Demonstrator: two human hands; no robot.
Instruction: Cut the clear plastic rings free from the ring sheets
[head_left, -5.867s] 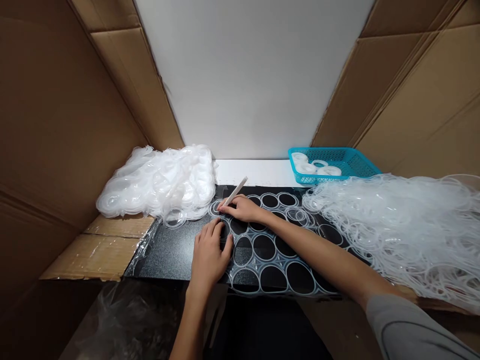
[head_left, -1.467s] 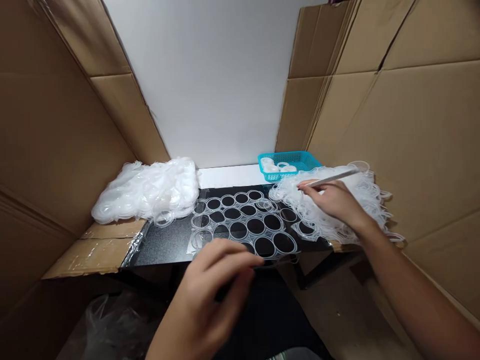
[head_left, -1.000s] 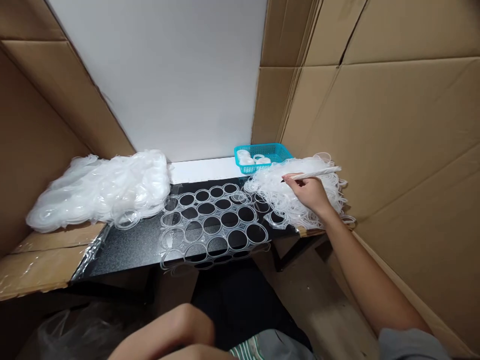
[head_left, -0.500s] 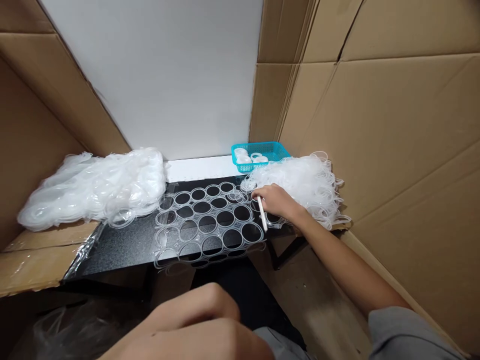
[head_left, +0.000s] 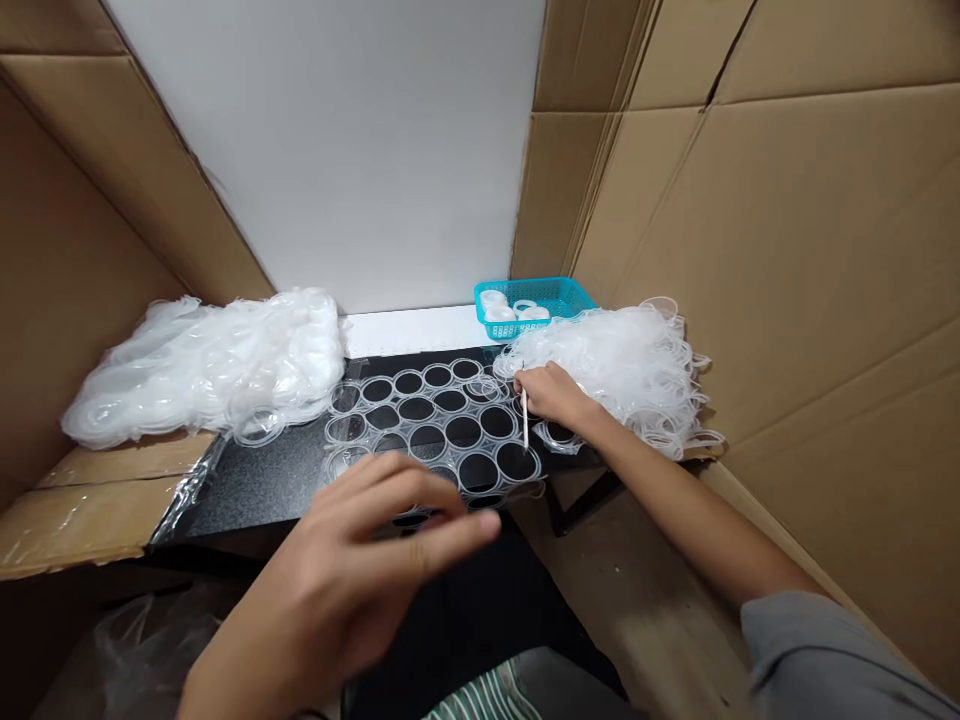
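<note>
My right hand point(head_left: 553, 394) is closed on a thin white stick point(head_left: 525, 422), which points down at the right side of a clear plastic sheet with rows of round holes point(head_left: 442, 430). The sheet lies on the black tabletop point(head_left: 255, 482), and its near edge hangs past the table edge. My left hand point(head_left: 367, 570) is raised in front of the sheet, close to the camera, and hides part of it. Its thumb and fingers are apart, with nothing seen between them. Right beside my right hand is a heap of clear ring-patterned sheets point(head_left: 615, 365).
A teal basket point(head_left: 577, 300) holding several white rings point(head_left: 495, 303) stands at the back. Stacked clear sheets point(head_left: 217, 370) lie on the left, over taped cardboard point(head_left: 97, 500). Cardboard walls point(head_left: 810, 250) flank the table. A clear plastic bag point(head_left: 150, 650) shows below on the left.
My left hand has moved up and forward from the bottom of the view, and its fingers have spread. My right hand stays near the sheet's right edge, the stick now more upright.
</note>
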